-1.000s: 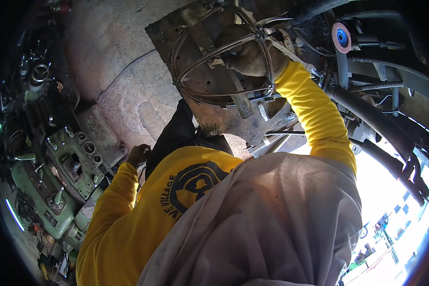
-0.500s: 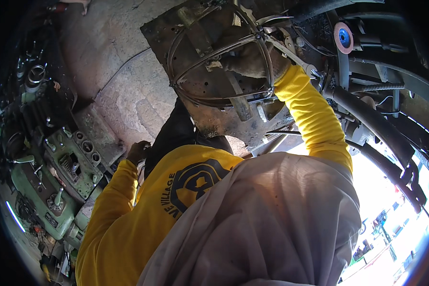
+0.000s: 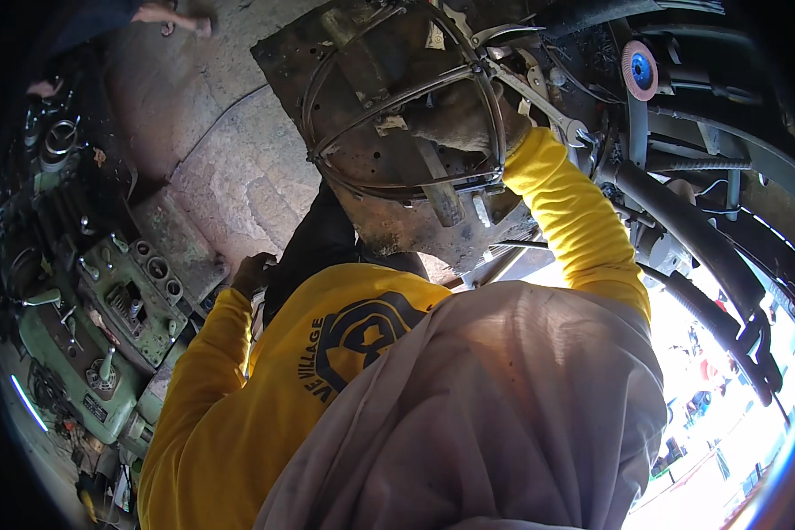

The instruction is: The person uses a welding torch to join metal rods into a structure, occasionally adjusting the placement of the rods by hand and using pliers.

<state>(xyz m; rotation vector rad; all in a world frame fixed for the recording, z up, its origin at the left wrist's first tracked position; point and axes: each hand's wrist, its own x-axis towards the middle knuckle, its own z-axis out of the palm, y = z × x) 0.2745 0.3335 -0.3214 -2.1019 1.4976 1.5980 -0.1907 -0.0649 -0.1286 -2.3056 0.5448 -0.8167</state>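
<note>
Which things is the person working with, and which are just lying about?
Seems part of the work:
curved metal-rod frame, with the right hand among its bars
flat metal plate beneath it

Seems just nearby:
wrench
abrasive disc with a blue centre
green machine with levers

- Here's the right hand (image 3: 464,124), in between a dark, round metal-rod frame (image 3: 420,90) and a rusty, flat steel plate (image 3: 389,225)!
- Left hand (image 3: 254,272) down low, beside black cloth trousers (image 3: 305,238).
- Silver open-ended spanner (image 3: 539,99) lies near the yellow sleeve (image 3: 574,212).

Yellow long-sleeved top (image 3: 208,424), dark rounded emblem (image 3: 362,334), creased greyish draped cloth (image 3: 486,406); black trousers (image 3: 307,237)
</note>
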